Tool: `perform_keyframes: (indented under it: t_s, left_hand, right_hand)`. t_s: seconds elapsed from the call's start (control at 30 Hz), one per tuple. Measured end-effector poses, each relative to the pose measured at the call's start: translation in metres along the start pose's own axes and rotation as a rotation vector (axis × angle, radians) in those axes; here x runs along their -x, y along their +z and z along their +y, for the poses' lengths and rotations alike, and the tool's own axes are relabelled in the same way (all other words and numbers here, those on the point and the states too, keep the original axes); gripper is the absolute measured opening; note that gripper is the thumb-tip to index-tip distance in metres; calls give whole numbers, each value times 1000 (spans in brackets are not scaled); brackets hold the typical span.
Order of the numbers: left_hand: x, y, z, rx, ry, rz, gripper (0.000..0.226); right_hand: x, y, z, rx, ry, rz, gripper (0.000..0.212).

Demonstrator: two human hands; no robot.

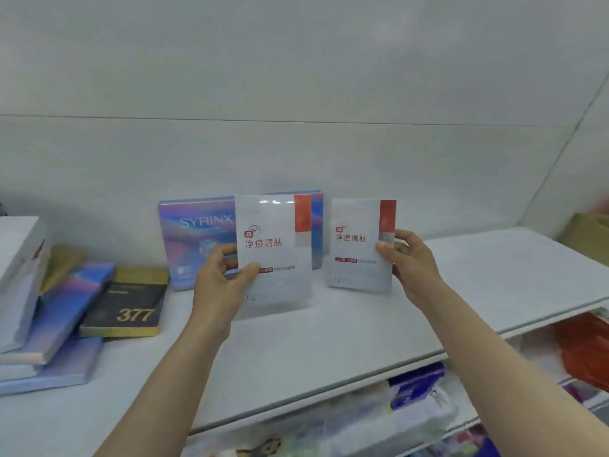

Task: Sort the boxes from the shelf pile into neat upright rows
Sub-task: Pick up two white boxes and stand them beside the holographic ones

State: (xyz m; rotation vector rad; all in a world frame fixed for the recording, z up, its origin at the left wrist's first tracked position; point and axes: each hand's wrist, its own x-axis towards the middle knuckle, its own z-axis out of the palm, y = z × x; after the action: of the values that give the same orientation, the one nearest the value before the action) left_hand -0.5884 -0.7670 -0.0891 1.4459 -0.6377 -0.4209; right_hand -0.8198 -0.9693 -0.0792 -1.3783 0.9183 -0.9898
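Two flat white boxes with red print stand upright on the white shelf (pixel 329 341). My left hand (pixel 224 278) grips the left white box (pixel 276 258) at its lower left edge, thumb on the front. My right hand (pixel 412 262) pinches the right white box (pixel 359 249) at its right edge. Behind the left box an iridescent blue-pink SYRINX box (pixel 194 239) stands upright against the wall. At the far left lies the pile: a black and gold 377 box (pixel 128 305) lying flat, and iridescent blue boxes (pixel 66 311) leaning on each other.
A white box (pixel 16 275) leans at the far left edge. A cardboard box (pixel 586 239) sits at the shelf's far right. Below the shelf's front edge, lower shelves hold coloured packages and an orange bag (pixel 583 351). The tiled wall rises right behind the boxes.
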Motion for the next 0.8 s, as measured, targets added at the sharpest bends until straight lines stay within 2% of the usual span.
perform_keyframes:
  t_s: [0.23,0.4,0.53,0.6,0.67,0.7,0.8]
  left_hand:
    - [7,55,-1,22,-42,129,28]
    - [27,85,-6,30,-51,211,29]
    - [42,106,-6,33,-48,235,27]
    - [46,116,-5,33,-47,236,27]
    - [46,124,-3,42,-34,228,26]
    - [44,128,-2,48,-28,223,26]
    - [35,141,0,50,-18,196,28]
  right_hand:
    - [-74,-13,13,-33,-9,-180,31]
    - [-98,-7,19,16,-54,-228,28]
    - [-106,-7,19,181,-97,-180,29]
    - [-101,-9,13,293,-177,-81,33]
    - [-89,-13,4,304,-270,-14,36]
    - [-80,-15,-2,260,-267,-63,35]
    - [-62,-18,-16,157,-77,-451,34]
